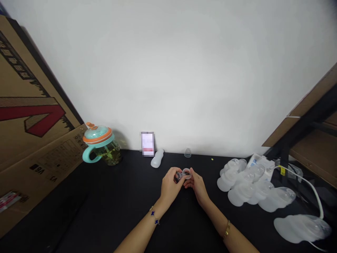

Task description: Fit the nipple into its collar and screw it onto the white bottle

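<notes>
My left hand (170, 184) is closed around a small clear piece (179, 175), which looks like a bottle nipple, though the fingers partly cover it. Just beside it, my right hand (198, 186) pinches a translucent collar ring (187, 169) by its right edge. The left thumb reaches the ring's lower left side, so the two pieces nearly touch. Beyond the hands, a clear dome-shaped cap (187, 153) stands by the wall. A white soft-looking bottle body (157, 159) lies to its left.
Several translucent baby bottles (242, 191) cluster at the right, with another bottle (300, 228) nearer me beside a white cable (316, 189). A phone (147, 144) leans on the wall. A teal-lidded glass jug (112, 153) stands left, before a large cardboard box (34, 147).
</notes>
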Tool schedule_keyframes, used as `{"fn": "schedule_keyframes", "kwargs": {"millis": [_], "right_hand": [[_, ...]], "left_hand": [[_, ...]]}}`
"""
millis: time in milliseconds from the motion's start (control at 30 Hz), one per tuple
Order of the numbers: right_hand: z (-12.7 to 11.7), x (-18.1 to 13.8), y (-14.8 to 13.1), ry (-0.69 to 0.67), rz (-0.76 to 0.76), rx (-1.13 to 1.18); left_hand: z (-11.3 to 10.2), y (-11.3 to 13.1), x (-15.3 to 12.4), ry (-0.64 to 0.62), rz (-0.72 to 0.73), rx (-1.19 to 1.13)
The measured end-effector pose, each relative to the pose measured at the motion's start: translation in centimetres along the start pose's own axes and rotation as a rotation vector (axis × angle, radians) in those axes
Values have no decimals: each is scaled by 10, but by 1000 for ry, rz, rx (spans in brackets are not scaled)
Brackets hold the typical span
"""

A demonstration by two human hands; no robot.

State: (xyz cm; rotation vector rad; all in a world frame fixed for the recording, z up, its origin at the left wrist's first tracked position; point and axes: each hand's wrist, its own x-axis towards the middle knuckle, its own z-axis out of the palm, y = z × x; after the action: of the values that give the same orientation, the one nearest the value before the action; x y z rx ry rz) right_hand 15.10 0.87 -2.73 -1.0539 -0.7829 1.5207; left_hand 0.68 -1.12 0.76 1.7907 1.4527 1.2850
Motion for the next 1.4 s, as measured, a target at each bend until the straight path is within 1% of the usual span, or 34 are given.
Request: {"fn": "schedule_keyframes", "kwargs": {"millis": [100, 200, 400, 600, 933, 1067, 1267, 1400], "right_hand": [[1, -1, -1, -6, -1, -14], [2, -3, -2, -7, 1, -24], [4, -4, -3, -49, -6, -31], [7, -8, -8, -86, 37, -54], [7, -9, -8, -104, 34, -49], [8, -11, -10, -107, 24, -57], [8, -11, -12, -98, 28, -41], [7, -10, -10, -89, 40, -46]], "left_hand": [[0, 1, -2, 10, 77, 72], [1, -1, -4, 17, 118, 97], [2, -2, -5, 2, 149, 160], [2, -2, -7, -1, 168, 181], [4, -7, -8, -17, 202, 211], [4, -4, -8, -43, 206, 170], [-1, 3, -7, -43, 164, -24], [-3, 5, -6, -49, 167, -72]]}}
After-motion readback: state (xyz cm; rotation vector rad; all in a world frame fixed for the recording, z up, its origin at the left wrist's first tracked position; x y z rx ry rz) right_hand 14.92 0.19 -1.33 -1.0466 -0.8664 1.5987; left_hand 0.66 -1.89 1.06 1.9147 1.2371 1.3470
